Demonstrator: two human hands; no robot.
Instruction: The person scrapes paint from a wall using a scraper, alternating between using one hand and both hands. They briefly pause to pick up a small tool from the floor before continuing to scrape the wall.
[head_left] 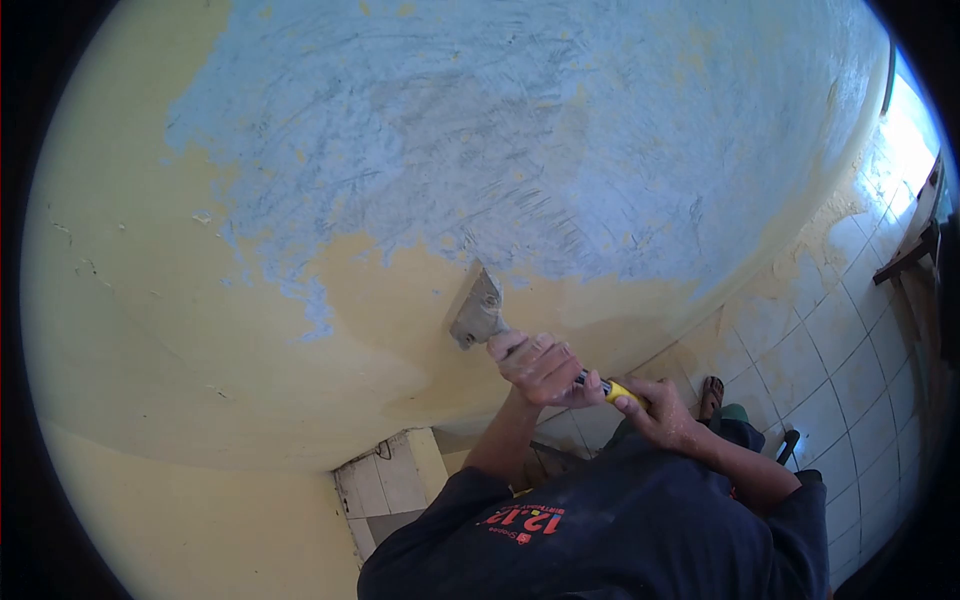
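A scraper [480, 310] with a wide grey metal blade and a black and yellow handle is held up to the wall [380, 290]. Its blade lies at the lower border of a scraped blue-grey patch [480, 150], against yellow paint. My left hand [543, 368] is wrapped round the front of the handle, close behind the blade, with pale dust on the fingers. Farther back, my right hand [662, 412] grips the yellow end of the same handle.
White floor tiles [850, 370] run along the right, with pale debris [800, 260] at the foot of the wall. A dark wooden piece of furniture [908, 255] stands at the right edge. A tiled ledge [390, 480] is at the lower left. One foot [711, 397] shows on the floor.
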